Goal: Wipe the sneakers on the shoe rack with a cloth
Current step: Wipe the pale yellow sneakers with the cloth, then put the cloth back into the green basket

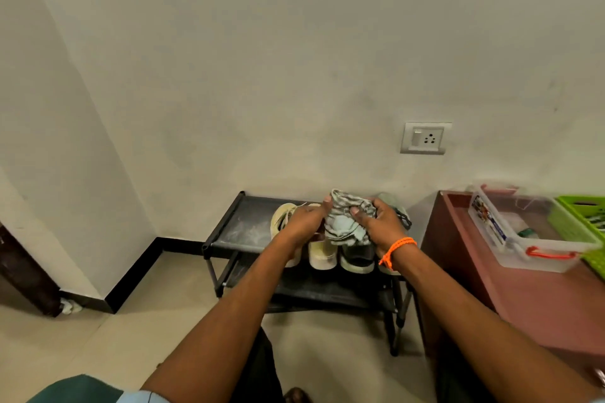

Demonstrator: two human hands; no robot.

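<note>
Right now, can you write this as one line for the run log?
step: bunching cloth | left hand: holds cloth | right hand: holds cloth | sneakers: on shoe rack, unwiped

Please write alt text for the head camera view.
Both hands, left hand and right hand, hold a crumpled cloth above sneakers on a black shoe rack against a wall.

Two hands hold a bunched-up striped cloth (347, 219) above a low black shoe rack (235, 229) by the wall. The left hand (302, 221) grips its left edge. The right hand (379, 226), with an orange band (397, 250) on the wrist, grips its right side. Pale sneakers (322, 255) sit in a row on the top shelf, under the cloth. A reddish bench (540, 298) to the right carries a clear box (523, 232) and a green basket (586, 226).
</note>
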